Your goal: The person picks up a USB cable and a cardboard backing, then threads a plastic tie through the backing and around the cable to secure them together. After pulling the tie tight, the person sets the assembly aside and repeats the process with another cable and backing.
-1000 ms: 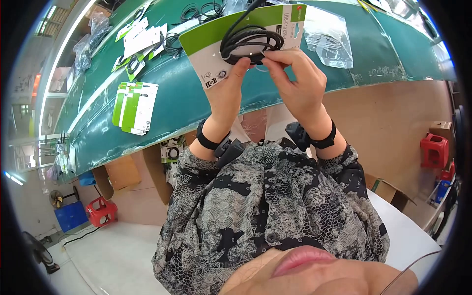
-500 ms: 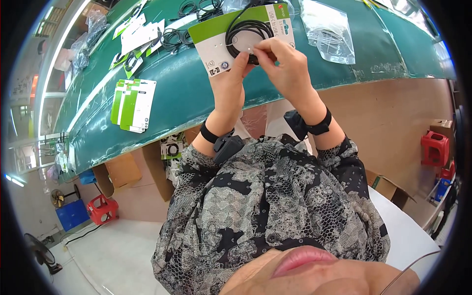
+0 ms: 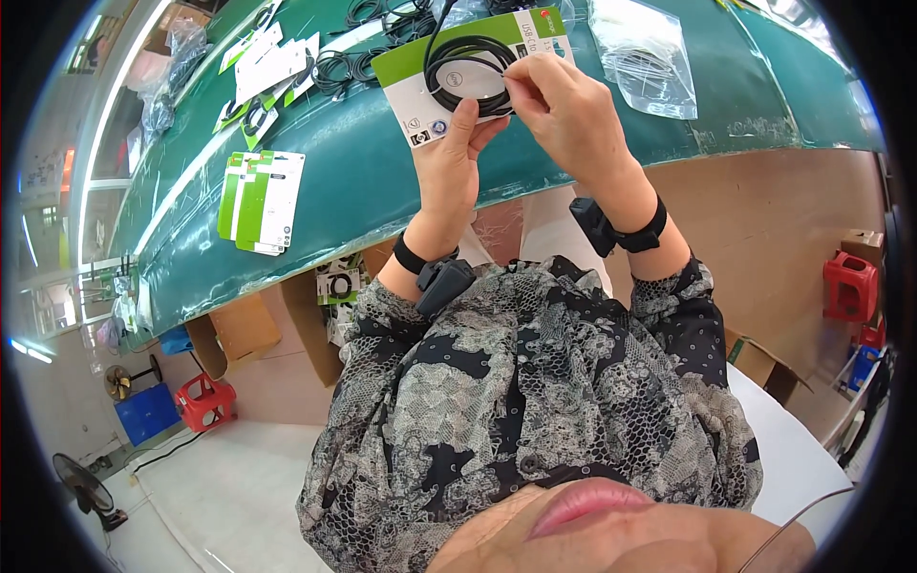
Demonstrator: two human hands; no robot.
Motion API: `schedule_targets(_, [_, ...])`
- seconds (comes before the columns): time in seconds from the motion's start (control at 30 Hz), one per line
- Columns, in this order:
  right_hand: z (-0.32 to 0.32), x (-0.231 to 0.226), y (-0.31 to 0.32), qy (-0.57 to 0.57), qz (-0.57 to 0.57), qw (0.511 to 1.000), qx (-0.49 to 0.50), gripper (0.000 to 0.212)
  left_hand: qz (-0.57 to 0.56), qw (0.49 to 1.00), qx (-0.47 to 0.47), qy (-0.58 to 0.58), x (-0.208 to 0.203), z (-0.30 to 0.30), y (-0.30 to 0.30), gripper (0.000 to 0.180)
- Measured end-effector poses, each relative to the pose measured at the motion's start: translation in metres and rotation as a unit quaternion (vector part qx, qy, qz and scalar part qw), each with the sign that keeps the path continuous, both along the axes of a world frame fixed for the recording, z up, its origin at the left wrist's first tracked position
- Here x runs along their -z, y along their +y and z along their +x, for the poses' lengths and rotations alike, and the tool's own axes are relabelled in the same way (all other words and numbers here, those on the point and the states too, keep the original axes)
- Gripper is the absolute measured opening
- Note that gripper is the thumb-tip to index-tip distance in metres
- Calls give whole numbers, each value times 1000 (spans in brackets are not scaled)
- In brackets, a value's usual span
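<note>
A green-and-white packaging card (image 3: pixel 401 73) is tilted above the near edge of the table, with a coiled black cable (image 3: pixel 441 95) lying against its front. My left hand (image 3: pixel 449 158) grips the card from below, its thumb on the lower part of the coil and its fingers partly behind the card. At the coil's right side, my right hand (image 3: pixel 568 110) is closed in a pinch. Its fingertips touch or nearly touch the cable there, and what they hold is too small to tell. One stretch of cable runs up from the coil past the card's top edge.
Flat green-and-white cards (image 3: pixel 263 202) lie stacked on the green table (image 3: pixel 353 205) to the left. Carded cables (image 3: pixel 270 72) and loose black cable coils (image 3: pixel 334 72) are farther back. A clear bag (image 3: pixel 642 57) of pale strands lies right. Below the edge stands a cardboard box (image 3: pixel 310 320).
My right hand has moved right, from the bottom of the coil to its right side. The coil's middle and a round mark on the card now show. A small white bit near the fingertips is gone from view.
</note>
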State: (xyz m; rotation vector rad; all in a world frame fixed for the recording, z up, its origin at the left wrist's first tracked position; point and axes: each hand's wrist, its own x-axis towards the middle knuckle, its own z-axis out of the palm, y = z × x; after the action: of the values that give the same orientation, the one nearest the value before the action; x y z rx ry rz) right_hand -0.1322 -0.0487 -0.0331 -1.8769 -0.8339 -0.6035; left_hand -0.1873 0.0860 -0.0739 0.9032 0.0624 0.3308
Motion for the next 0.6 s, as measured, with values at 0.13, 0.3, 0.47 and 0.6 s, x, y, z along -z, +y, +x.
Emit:
schedule_targets(0.13, [-4, 0, -2, -83, -80, 993, 24, 16, 12, 1000, -12, -15, 1, -1, 0, 32])
schedule_targets(0.3, [-6, 3, -2, -134, -105, 985, 2, 14, 27, 999, -29, -8, 5, -2, -2, 31])
schedule_targets(0.47, [-6, 8, -2, -98, -142, 985, -2, 12, 58, 997, -54, -19, 8, -3, -6, 31])
schedule_targets(0.6, [-10, 9, -2, -84, -132, 988, -3, 11, 53, 997, -57, -27, 7, -5, -8, 31])
